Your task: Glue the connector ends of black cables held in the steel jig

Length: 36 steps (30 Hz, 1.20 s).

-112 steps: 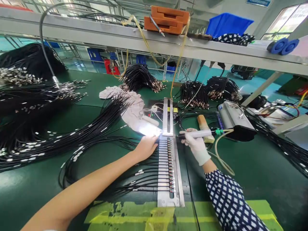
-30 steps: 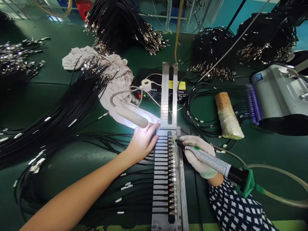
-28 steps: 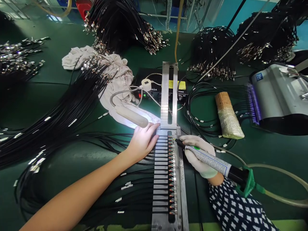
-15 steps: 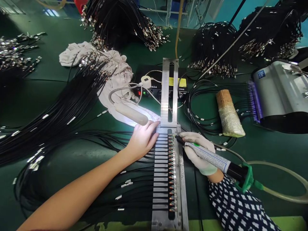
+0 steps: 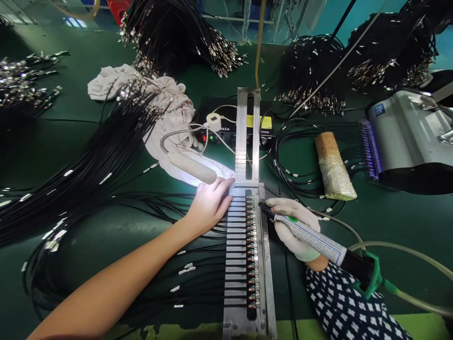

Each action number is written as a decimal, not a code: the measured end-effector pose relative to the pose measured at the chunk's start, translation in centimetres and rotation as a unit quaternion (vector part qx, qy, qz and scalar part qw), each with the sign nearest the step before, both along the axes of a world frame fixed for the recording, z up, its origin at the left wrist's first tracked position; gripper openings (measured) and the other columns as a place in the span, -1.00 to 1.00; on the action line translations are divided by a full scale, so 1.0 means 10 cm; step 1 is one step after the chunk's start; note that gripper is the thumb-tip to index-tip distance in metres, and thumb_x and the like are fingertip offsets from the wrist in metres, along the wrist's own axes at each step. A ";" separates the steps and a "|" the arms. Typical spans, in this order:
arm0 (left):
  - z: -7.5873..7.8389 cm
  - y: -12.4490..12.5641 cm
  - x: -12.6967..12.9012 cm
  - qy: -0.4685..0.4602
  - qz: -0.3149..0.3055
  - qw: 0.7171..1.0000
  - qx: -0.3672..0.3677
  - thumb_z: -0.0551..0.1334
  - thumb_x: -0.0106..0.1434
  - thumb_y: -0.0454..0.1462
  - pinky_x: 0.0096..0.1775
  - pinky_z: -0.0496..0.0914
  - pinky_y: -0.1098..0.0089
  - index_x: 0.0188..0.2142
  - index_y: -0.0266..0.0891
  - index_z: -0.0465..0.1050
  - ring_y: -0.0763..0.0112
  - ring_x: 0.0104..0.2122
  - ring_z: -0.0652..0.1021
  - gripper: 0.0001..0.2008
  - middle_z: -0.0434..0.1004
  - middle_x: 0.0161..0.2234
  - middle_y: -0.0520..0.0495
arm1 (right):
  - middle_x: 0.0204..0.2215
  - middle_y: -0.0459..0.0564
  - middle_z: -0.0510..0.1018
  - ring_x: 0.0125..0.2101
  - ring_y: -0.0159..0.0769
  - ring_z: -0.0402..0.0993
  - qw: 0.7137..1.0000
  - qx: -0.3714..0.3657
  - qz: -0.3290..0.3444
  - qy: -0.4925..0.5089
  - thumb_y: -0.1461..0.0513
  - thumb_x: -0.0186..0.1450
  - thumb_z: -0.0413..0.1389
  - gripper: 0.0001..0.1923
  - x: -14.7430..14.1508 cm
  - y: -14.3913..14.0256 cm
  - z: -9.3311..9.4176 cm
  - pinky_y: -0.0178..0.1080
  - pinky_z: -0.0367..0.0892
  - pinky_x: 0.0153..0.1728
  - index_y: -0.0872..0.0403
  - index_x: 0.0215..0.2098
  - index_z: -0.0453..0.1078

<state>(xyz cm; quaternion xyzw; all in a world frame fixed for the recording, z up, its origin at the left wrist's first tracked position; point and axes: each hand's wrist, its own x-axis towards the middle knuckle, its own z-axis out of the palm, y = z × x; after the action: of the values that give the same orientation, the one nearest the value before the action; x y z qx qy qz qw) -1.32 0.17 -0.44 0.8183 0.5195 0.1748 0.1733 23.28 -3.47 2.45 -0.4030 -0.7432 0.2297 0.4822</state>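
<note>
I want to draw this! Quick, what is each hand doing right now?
Left hand: open, holding nothing, fingers resting flat on the metal cable fixture.
Right hand: gloved, closed around the dispensing pen, tip at the connector row.

Dark green counter underneath, black cables fanned across it with silver tips. Silver-grey metal fixture down the middle, a row of red and dark connectors in it. White glove on the right hand, white dispenser pen with a black tip and green cap. Navy sleeve with white dots. Off-white cloth, tan roll.
</note>
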 end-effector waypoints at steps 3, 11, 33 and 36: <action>0.00 0.00 0.00 -0.001 0.001 1.000 0.002 0.02 0.41 -0.23 -0.03 0.29 0.17 0.18 -0.20 0.22 0.15 -0.03 0.46 -0.62 0.43 0.01 -0.18 | -0.23 0.05 0.64 -0.24 -0.18 0.61 1.000 -0.013 0.007 -0.003 0.35 0.18 0.18 -0.83 0.00 -0.01 -0.02 -0.14 0.54 -0.19 0.03 -0.25 0.47; -0.02 0.00 -0.01 0.000 0.000 1.000 0.005 0.03 0.40 -0.22 -0.03 0.29 0.18 0.19 -0.21 0.22 0.14 -0.02 0.45 -0.61 0.42 0.00 -0.18 | -0.20 0.04 0.64 -0.19 -0.15 0.61 0.999 -0.028 0.011 0.023 0.35 0.16 0.20 -0.79 -0.02 0.02 -0.12 -0.11 0.55 -0.17 0.02 -0.23 0.49; -0.02 0.01 -0.01 -0.003 -0.003 1.000 0.008 0.02 0.41 -0.22 -0.04 0.29 0.18 0.18 -0.20 0.22 0.15 -0.02 0.45 -0.62 0.43 0.00 -0.17 | -0.24 0.07 0.65 -0.25 -0.18 0.62 1.000 -0.012 0.018 0.006 0.34 0.19 0.18 -0.85 -0.01 0.03 -0.05 -0.16 0.56 -0.22 0.04 -0.27 0.48; -0.03 0.01 -0.01 -0.001 -0.002 1.000 0.006 0.02 0.41 -0.21 -0.03 0.28 0.17 0.19 -0.21 0.22 0.15 -0.01 0.45 -0.62 0.42 0.01 -0.18 | -0.24 0.07 0.65 -0.24 -0.18 0.62 1.000 -0.015 0.013 0.009 0.33 0.19 0.18 -0.85 -0.01 0.03 -0.05 -0.15 0.56 -0.20 0.04 -0.26 0.49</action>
<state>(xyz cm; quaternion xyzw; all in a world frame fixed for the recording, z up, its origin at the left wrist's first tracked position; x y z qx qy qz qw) -1.45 0.26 -0.70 0.8200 0.5169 0.1785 0.1692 23.14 -3.13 1.96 -0.3982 -0.7407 0.2504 0.4797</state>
